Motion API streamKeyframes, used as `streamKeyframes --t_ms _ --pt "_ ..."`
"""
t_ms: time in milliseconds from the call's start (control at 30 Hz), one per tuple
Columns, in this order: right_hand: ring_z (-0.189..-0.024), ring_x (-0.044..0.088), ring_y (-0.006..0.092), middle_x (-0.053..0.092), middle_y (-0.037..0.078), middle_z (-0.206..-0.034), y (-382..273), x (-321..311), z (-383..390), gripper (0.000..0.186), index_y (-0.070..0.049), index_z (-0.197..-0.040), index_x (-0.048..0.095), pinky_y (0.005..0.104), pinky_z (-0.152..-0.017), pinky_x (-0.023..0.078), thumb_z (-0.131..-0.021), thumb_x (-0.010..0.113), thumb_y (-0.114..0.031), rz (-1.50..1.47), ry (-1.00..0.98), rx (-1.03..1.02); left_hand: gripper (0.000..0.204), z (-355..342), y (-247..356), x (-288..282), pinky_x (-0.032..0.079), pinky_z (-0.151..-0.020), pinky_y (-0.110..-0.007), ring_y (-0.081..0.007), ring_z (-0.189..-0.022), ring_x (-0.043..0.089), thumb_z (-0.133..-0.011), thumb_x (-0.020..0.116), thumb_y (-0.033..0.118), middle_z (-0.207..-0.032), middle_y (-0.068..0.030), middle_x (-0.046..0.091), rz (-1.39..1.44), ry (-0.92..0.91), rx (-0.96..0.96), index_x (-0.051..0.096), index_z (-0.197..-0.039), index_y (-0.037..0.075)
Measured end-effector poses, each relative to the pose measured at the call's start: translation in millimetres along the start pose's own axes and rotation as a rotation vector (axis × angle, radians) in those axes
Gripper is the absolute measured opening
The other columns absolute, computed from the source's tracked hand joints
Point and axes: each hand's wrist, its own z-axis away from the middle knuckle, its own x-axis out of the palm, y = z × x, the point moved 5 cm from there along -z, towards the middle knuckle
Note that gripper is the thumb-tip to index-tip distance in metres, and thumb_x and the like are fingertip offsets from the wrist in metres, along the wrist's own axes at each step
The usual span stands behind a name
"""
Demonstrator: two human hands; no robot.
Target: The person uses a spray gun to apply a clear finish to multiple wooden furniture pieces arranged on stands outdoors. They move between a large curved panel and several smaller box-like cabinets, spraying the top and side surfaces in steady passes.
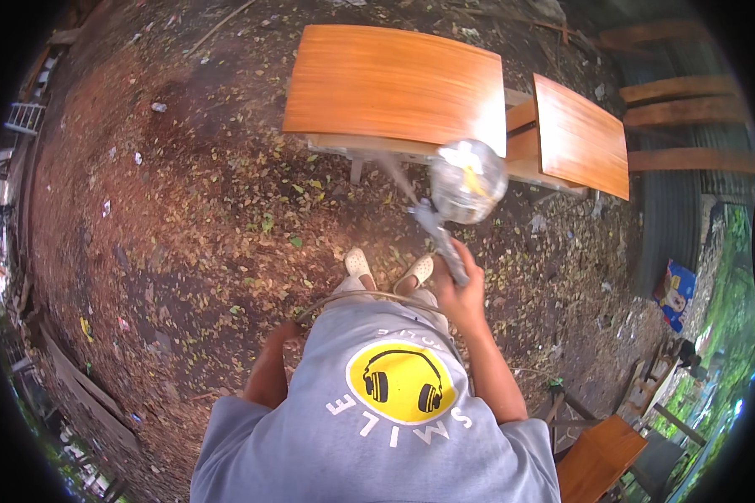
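My right hand (461, 277) is closed around the handle of a spray gun (434, 226) with a round metal cup (468, 183) on top. A pale, blurred streak extends from the gun toward an orange-brown varnished wooden board (394, 80), lying flat on a support. A second glossy board (583, 134) rests at a slant to its right. My left hand (292, 329), low beside my left hip, grips a thin hose (335, 298) that crosses in front of my waist; its fingers are partly hidden.
Leaf-strewn dirt ground (184, 226) surrounds my feet. Wooden planks (679, 109) and dark corrugated sheets (671, 218) stand at the right. A wooden box (600, 457) is at lower right, a blue printed sack (673, 293) at right, long scrap boards (88, 386) at left.
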Motion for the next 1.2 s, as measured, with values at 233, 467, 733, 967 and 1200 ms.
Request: streamKeyframes --t_ms 233,467,733,967,1200 --pt "-0.071 0.055 0.0055 0.066 0.002 -0.085 72 -132 56 0.031 0.004 -0.124 0.06 0.0238 -0.062 0.045 -0.095 0.065 -0.007 0.007 0.428 0.116 0.035 -14 94 -37 0.057 -0.068 -0.04 -0.025 -0.078 0.074 -0.095 0.053 0.032 -0.095 -0.0137 0.075 -0.19 0.078 0.191 0.072 -0.108 0.006" --pt "-0.047 0.04 0.001 0.053 -0.006 -0.06 74 -246 82 0.017 -0.004 -0.089 0.068 0.0208 -0.043 0.029 -0.098 0.062 -0.018 -0.139 0.46 0.272 0.031 -35 167 -14 0.053 -0.087 -0.045 -0.0362 -0.101 0.068 -0.088 0.06 0.028 -0.108 -0.0191 0.071 -0.517 0.139 0.299 0.074 -0.109 0.011" --pt "-0.047 0.039 0.0031 0.048 -0.006 -0.056 105 -334 -6 0.019 -0.003 -0.085 0.07 0.0241 -0.043 0.029 -0.096 0.062 -0.017 -0.103 0.073 0.328 0.035 14 253 25 0.052 -0.091 -0.047 -0.0388 -0.106 0.066 -0.08 0.058 0.019 -0.112 -0.0236 0.068 -0.503 0.202 0.313 0.073 -0.109 0.005" --pt "-0.05 0.042 0.0048 0.051 -0.005 -0.061 115 -377 -191 0.027 -0.007 -0.078 0.06 0.0253 -0.044 0.031 -0.095 0.066 -0.027 -0.083 0.08 0.138 0.045 69 323 74 0.05 -0.1 -0.047 -0.0382 -0.116 0.063 -0.092 0.058 0.041 -0.123 -0.0215 0.066 -0.401 0.494 0.089 0.071 -0.115 0.005" --pt "-0.049 0.042 0.0041 0.051 -0.005 -0.063 96 -360 -305 0.02 -0.009 -0.086 0.062 0.0247 -0.041 0.032 -0.098 0.063 -0.025 -0.249 0.19 -0.134 0.054 79 283 113 0.047 -0.102 -0.05 -0.0368 -0.123 0.059 -0.093 0.056 0.048 -0.131 -0.019 0.063 -0.071 0.581 -0.077 0.066 -0.124 0.006"
